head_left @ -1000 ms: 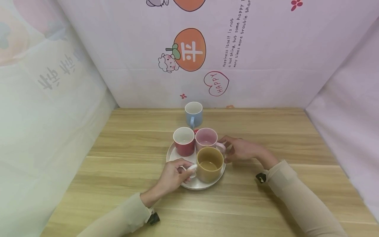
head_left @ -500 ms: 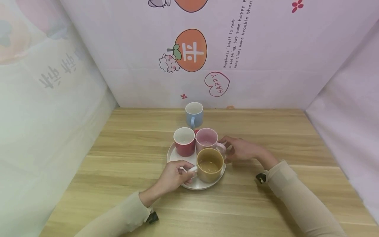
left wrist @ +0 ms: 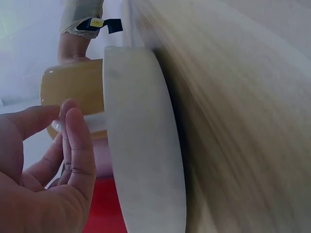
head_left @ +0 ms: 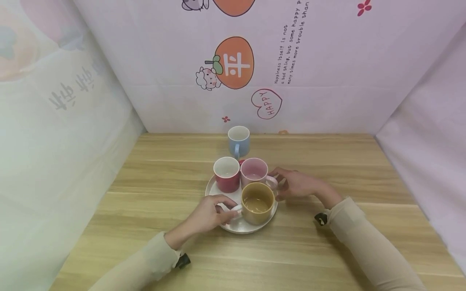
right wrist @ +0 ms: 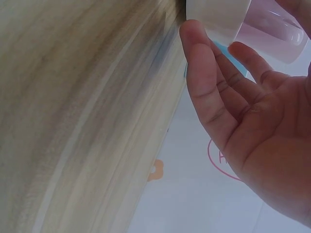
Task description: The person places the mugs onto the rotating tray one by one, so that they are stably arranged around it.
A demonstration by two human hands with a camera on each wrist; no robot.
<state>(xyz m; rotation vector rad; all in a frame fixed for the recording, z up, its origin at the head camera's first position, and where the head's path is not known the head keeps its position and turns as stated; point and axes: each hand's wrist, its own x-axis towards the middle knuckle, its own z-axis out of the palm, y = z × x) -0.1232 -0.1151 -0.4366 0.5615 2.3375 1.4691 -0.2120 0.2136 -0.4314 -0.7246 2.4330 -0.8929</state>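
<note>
A yellow mug (head_left: 257,214) with a white handle stands at the front right of a round white tray (head_left: 244,229). My left hand (head_left: 210,216) is at its handle (left wrist: 92,121), thumb and fingers loosely spread about it. Behind the yellow mug is a pink mug (head_left: 253,169), its handle pointing right. A red mug (head_left: 227,184), white inside, stands at the tray's back left. My right hand (head_left: 296,185) is at the tray's right side by the pink handle; in the right wrist view its fingers (right wrist: 201,73) are relaxed, with tips right at the tray rim.
A light blue mug (head_left: 238,146) stands on the wooden table (head_left: 327,242) behind the tray, its handle toward me. A white printed cloth (head_left: 320,97) hangs at the back, with white cloth walls on both sides.
My left hand has drawn slightly left and its fingers have loosened around the yellow mug's handle. The mugs and the right hand have stayed practically in place.
</note>
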